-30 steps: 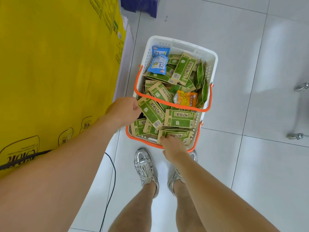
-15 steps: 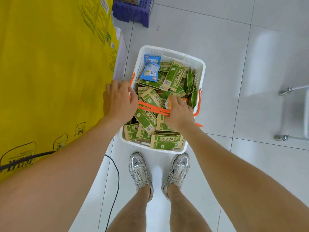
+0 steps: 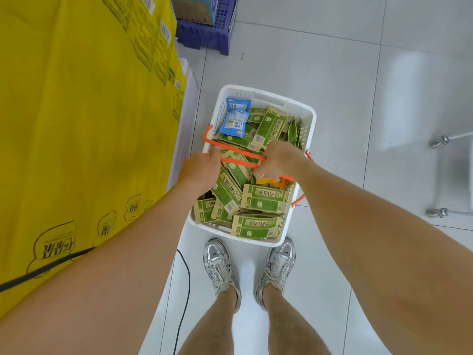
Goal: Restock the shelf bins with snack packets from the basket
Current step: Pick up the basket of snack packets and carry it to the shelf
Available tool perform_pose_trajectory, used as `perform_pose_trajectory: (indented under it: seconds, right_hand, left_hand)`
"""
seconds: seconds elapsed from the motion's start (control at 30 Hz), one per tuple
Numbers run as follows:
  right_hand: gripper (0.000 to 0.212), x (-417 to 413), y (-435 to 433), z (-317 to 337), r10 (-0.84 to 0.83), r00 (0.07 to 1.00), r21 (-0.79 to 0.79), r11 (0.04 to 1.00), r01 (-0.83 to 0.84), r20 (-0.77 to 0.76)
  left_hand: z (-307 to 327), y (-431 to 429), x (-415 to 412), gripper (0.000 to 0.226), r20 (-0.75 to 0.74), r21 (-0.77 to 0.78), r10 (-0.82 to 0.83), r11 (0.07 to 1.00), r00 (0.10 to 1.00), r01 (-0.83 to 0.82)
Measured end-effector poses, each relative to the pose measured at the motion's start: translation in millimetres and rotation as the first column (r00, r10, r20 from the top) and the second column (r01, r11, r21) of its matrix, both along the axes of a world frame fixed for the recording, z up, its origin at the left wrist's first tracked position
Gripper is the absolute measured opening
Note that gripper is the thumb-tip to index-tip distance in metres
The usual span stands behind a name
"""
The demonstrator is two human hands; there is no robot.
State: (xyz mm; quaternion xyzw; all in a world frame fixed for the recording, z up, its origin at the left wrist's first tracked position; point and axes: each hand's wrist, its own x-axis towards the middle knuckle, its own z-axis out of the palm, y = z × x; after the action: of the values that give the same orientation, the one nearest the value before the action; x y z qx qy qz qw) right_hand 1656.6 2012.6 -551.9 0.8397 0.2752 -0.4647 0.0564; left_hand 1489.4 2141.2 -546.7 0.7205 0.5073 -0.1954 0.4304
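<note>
White plastic basket (image 3: 271, 95) on the pale tiled floor (image 3: 332, 73), just ahead of a pair of silver sneakers (image 3: 220, 267), near rim almost at the toes. Heaped inside with green-and-tan snack packets (image 3: 263, 199) lying flat and at crossed angles, a few standing on edge against the right wall. Two blue packets (image 3: 234, 123) at the far left corner, on top of the green ones. One orange packet (image 3: 271, 181) partly covered, just under the right hand. Orange handles (image 3: 240, 160) swung up and drawn together over the middle of the load. Left hand (image 3: 202, 170) at the left side of the basket, thumb over the handles, fingers curled round them and mostly hidden beneath the palm. Right hand (image 3: 277, 160) closed in a fist round the same handles, fingertips tucked under toward the wrist. Bare forearms reaching down from either side. Tall yellow printed carton (image 3: 84, 124) close along the left, beside the basket. Purple plastic crate (image 3: 207, 34) farther off at the top. Thin black cable (image 3: 185, 290) trailing over the floor left of the sneakers. Metal legs with casters (image 3: 439, 142) well apart at the right edge.
</note>
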Motion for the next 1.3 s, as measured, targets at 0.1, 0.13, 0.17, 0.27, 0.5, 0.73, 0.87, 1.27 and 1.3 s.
perform_pose_trajectory:
  seconds: [0.1, 0.13, 0.17, 0.27, 0.5, 0.73, 0.87, 1.27, 1.3]
  right_hand:
    - [0.032, -29.2, -15.3, 14.6, -0.121, 0.992, -0.007, 0.993, 0.121, -0.034]
    - [0.034, -40.3, -20.0, 21.3, -0.146, 0.988, 0.000, 0.989, 0.146, -0.042]
    - [0.036, -48.4, -23.8, 29.5, -0.156, 0.986, 0.007, 0.988, 0.157, -0.058]
    - [0.044, -51.9, -38.8, 73.5, -0.262, 0.955, 0.014, 0.964, 0.266, -0.137]
    - [0.063, -77.5, -121.1, 201.2, -0.558, 0.798, 0.057, 0.810, 0.583, -0.228]
    - [0.039, -157.8, -219.3, 347.7, -0.801, 0.470, 0.204, 0.423, 0.883, -0.372]
    - [0.032, -216.0, -289.1, 418.2, -0.882, 0.174, 0.271, 0.055, 0.961, -0.439]
    - [0.080, -473.5, -480.8, 538.8, -0.681, -0.408, 0.242, -0.648, 0.722, -0.608]
    - [0.083, -499.4, -497.4, 544.9, -0.650, -0.444, 0.238, -0.691, 0.682, -0.616]
  left_hand:
    - [16.3, -11.8, 14.8, 0.068, -0.036, -0.296, 0.198, 0.934, 0.979, -0.200]
    - [24.3, -16.9, 18.9, 0.062, -0.074, -0.372, 0.263, 0.888, 0.962, -0.271]
    - [36.9, -22.4, 22.5, 0.057, -0.123, -0.439, 0.302, 0.838, 0.945, -0.325]
    - [75.6, -39.2, 28.8, 0.052, -0.187, -0.543, 0.279, 0.770, 0.942, -0.336]
    - [193.1, -110.9, 64.3, 0.041, -0.113, -0.560, 0.303, 0.767, 0.946, -0.313]
    - [321.4, -217.6, 49.2, 0.021, -0.013, -0.566, 0.139, 0.816, 0.990, -0.122]
    - [407.9, -288.7, 26.2, 0.038, 0.016, -0.611, -0.148, 0.782, 0.989, 0.127]
    - [571.4, -551.6, -177.8, 0.036, 0.100, -0.553, -0.721, 0.533, 0.685, 0.641]
    - [576.4, -576.6, -200.8, 0.033, 0.103, -0.537, -0.751, 0.510, 0.652, 0.672]
